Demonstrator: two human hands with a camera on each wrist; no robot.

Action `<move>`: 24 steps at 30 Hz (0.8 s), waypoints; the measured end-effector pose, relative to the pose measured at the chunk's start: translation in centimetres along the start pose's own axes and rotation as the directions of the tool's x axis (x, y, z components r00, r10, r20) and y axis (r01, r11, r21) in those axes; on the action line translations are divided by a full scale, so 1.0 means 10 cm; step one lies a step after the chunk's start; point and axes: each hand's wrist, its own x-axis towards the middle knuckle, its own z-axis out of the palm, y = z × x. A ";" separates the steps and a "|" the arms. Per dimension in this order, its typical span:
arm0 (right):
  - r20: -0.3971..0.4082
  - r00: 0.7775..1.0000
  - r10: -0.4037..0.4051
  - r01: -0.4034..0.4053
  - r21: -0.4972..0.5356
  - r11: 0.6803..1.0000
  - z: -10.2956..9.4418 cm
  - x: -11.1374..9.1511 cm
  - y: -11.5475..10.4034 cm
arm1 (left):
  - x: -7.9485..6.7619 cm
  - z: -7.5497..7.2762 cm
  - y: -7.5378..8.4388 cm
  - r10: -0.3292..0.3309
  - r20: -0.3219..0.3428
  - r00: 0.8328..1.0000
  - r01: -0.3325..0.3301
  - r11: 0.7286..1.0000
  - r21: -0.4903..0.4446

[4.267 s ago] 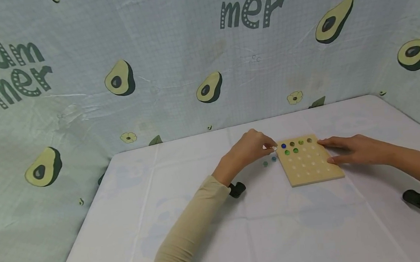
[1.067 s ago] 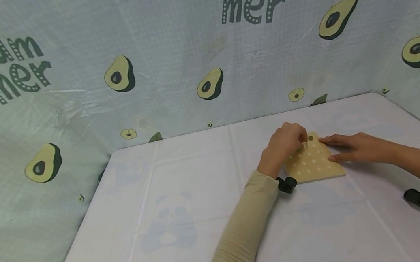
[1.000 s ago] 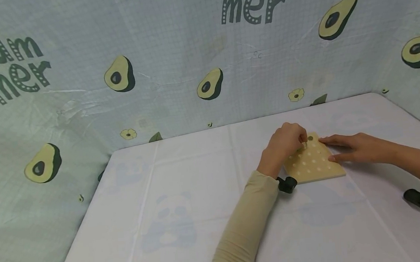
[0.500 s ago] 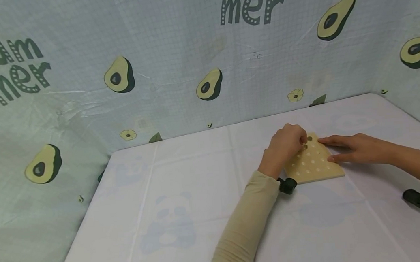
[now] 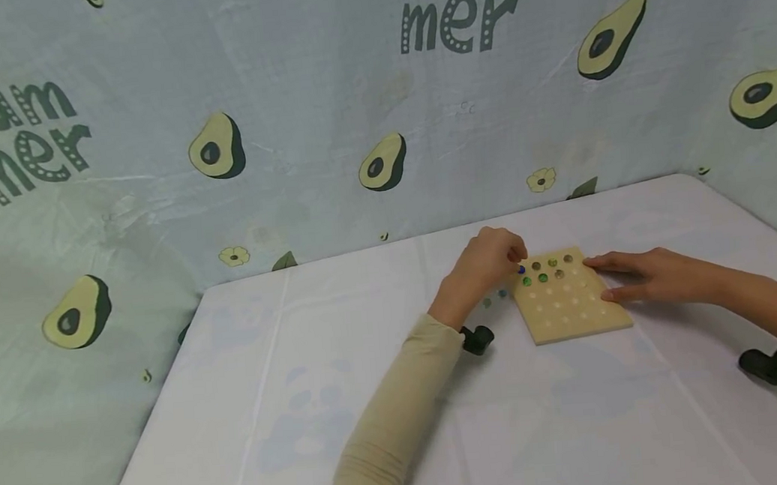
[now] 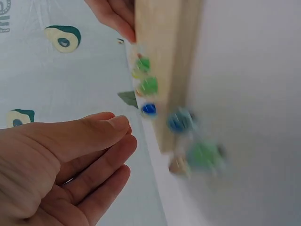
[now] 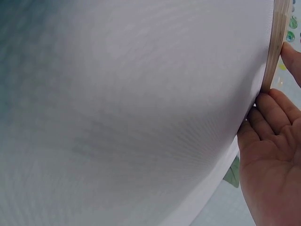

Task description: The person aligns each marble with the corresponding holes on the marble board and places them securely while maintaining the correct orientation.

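A square wooden board with rows of small holes lies on the table. Glass marbles fill part of its two far rows, among them a blue marble at the far left and a brownish marble third in the second row. My left hand hovers by the board's far left corner, fingers loosely bent, nothing visible between thumb and fingertips. Beside the left edge lie loose marbles, a bluish one and a green one. My right hand rests thumb and fingertips against the board's right edge.
The board sits on a white-covered table with faint panda prints. Behind it rises a pale curtain printed with avocados. A black wrist mount juts below the left wrist, another below the right.
My left hand carried a small marble from the left edge over the board and let go of it in the second row, then drew back left. The right hand stays at the edge.
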 end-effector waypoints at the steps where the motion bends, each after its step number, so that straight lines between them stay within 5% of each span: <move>1: -0.001 1.000 0.000 0.000 0.002 1.000 0.01 0.00 0.00 | -0.02 -0.02 -0.06 0.007 0.002 1.000 -0.007 1.000 0.004; 7: -0.011 1.000 -0.004 0.004 -0.012 1.000 0.02 0.00 0.00 | -0.12 -0.11 -0.40 0.109 0.072 0.991 -0.110 0.994 0.013; 13: -0.003 1.000 0.013 -0.013 -0.007 1.000 0.03 0.01 0.01 | -0.11 -0.14 -0.65 0.245 0.187 0.951 -0.254 0.967 0.022; 24: -0.010 1.000 0.013 -0.013 -0.001 1.000 0.04 0.01 0.01 | -0.04 -0.09 -0.70 0.311 0.246 0.918 -0.343 0.934 0.102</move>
